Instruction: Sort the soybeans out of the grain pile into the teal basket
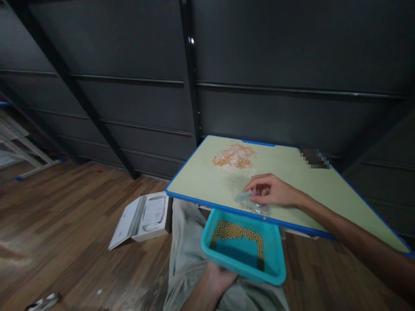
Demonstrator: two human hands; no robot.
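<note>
My left hand [220, 276] supports a turquoise plastic tray [210, 255] from beneath, its fingers hidden under the near side. Inside the tray, round yellowish beans [238, 231] lie along the far and side walls. At the table's front edge, just above the tray, my right hand [267, 190] pinches a crumpled clear plastic bag [246, 198] with bent fingers. A few loose beans lie by the bag at the edge. Farther back on the tabletop, a pile of beans mixed with white grains [235, 156] is spread out.
The pale green table [188, 177] has a blue rim. At its far right lies a dark, blurred-out object [314, 158]. An open white box [152, 220] stands on the wooden floor [81, 224] to the left. A dark panelled wall [136, 52] rises behind.
</note>
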